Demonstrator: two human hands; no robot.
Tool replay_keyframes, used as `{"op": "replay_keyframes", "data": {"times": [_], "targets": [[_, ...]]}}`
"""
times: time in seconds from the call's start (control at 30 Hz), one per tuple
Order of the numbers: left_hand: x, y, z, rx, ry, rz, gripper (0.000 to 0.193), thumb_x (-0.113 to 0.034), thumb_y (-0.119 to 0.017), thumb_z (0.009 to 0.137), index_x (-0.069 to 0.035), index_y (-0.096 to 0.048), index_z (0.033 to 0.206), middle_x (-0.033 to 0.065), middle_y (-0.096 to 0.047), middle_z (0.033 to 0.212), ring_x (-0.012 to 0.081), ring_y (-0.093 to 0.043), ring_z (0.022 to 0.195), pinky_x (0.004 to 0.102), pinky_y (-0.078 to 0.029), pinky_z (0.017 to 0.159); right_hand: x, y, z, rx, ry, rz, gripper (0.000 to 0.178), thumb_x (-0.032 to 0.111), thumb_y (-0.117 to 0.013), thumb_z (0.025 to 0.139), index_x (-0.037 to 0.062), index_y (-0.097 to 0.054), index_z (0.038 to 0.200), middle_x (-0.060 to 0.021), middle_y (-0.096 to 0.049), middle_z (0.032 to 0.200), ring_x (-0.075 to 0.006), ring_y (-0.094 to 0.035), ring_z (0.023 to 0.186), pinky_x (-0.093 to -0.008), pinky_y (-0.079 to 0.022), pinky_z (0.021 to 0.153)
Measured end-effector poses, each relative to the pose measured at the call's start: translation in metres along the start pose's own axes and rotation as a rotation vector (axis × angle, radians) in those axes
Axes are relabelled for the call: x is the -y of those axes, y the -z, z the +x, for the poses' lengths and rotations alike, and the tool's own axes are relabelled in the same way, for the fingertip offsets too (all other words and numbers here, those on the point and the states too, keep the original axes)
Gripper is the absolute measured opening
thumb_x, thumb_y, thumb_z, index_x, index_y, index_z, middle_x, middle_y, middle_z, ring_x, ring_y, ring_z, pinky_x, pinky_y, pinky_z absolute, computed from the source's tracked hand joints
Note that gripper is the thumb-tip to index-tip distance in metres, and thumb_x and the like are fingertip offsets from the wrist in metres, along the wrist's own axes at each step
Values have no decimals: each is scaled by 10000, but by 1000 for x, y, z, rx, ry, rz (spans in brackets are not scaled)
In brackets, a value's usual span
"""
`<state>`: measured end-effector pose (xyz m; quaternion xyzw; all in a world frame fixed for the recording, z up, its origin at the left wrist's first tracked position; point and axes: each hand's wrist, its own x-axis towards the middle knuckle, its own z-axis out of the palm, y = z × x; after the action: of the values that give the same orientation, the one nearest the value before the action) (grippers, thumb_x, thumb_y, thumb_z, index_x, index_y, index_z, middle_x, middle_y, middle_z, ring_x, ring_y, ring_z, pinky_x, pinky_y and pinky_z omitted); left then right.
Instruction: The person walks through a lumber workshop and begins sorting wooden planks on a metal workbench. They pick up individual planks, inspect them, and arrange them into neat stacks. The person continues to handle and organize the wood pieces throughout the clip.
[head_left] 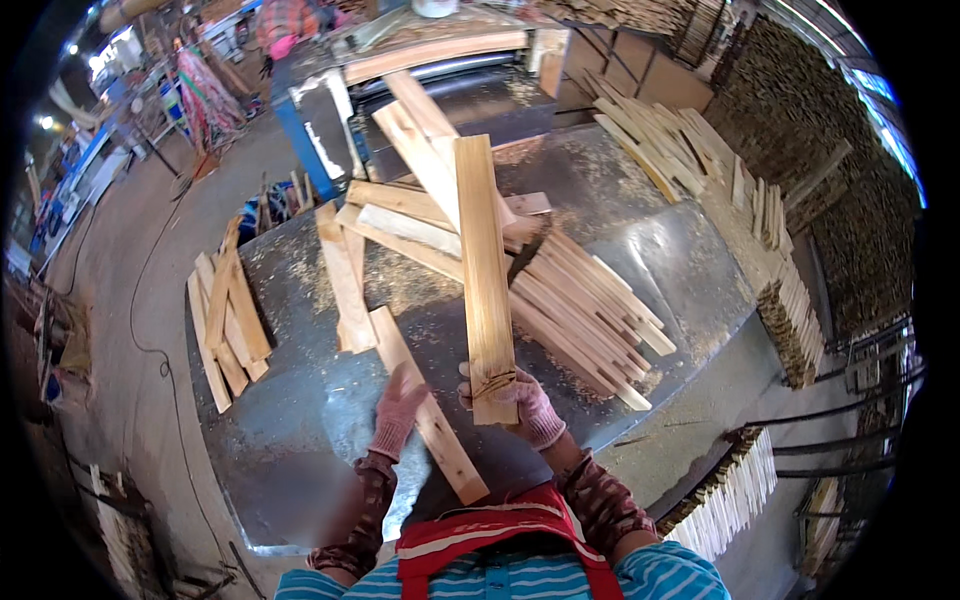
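Metal table (290, 425), right hand (537, 410) gripping plank (483, 270), left hand (399, 412) at board (441, 440), grip unclear, apron print (490, 533) illegible

Head view, one: wide fisheye, head-worn, left unit of a side-by-side pair. Station: it sat above the near edge of the metal table (650, 250), with a red apron (430, 530) at bottom centre on that same side. Facing: it looked down and forward across the table, upright and unmirrored, as far as the machine (490, 100) at the table's far side. Nearness: it hung close over the table's near part, farther from the machine. Breadth: it took in floor (130, 400) left of the table and stacked wood (800, 130) beyond its right side, straight edges bowing toward the rim.
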<state>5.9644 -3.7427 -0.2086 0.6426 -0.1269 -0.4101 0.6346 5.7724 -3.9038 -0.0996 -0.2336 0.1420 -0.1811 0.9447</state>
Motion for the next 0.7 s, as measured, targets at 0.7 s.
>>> {"op": "replay_keyframes", "data": {"times": [0.7], "targets": [[96, -174, -49, -732, 470, 947, 993, -144, -757, 664, -181, -220, 1498, 212, -444, 1367, 434, -439, 1296, 487, -413, 1065, 320, 287, -82, -718, 125, -1256, 226, 79, -588, 895, -28, -644, 1087, -36, -664, 863, -113, -594, 773, -281, -494, 695]]}}
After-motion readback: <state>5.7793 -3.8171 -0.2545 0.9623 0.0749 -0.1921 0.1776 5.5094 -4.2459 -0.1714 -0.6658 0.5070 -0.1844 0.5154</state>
